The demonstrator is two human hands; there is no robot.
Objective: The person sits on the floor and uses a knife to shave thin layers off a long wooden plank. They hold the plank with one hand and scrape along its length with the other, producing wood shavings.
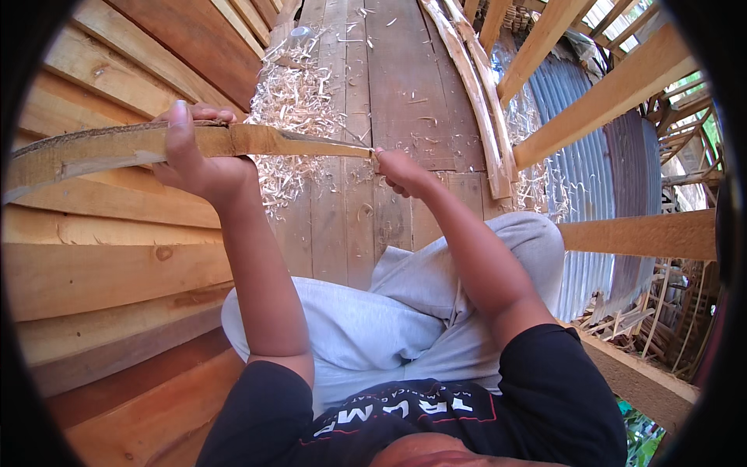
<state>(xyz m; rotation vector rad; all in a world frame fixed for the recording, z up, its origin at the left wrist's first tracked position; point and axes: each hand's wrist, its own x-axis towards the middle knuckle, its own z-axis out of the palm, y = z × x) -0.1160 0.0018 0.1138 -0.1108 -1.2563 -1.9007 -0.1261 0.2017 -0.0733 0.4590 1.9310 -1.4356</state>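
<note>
A long curved wooden bow (289, 145) lies level across the view, from the left rim to near the middle. Bark-like dark edging runs along its upper side, and its right end tapers to a narrow tip. My left hand (204, 167) is closed around the thick part, with the thumb on the near side and fingers over the far side. At the tip, my right hand (402, 173) is closed, fingertips against the end of the wood. A thin dark line runs beside that tip; whether it is a string or a blade is unclear. My right fingers partly hide the end.
Curly wood shavings (292, 97) lie heaped on the plank floor (401, 78), near a clear round container (299, 36). Stacked boards (117, 268) form the left side. Long pale stripped poles (476, 101), a wooden railing (607, 93) and corrugated metal sheets (580, 171) stand right. My crossed legs (350, 319) are close below.
</note>
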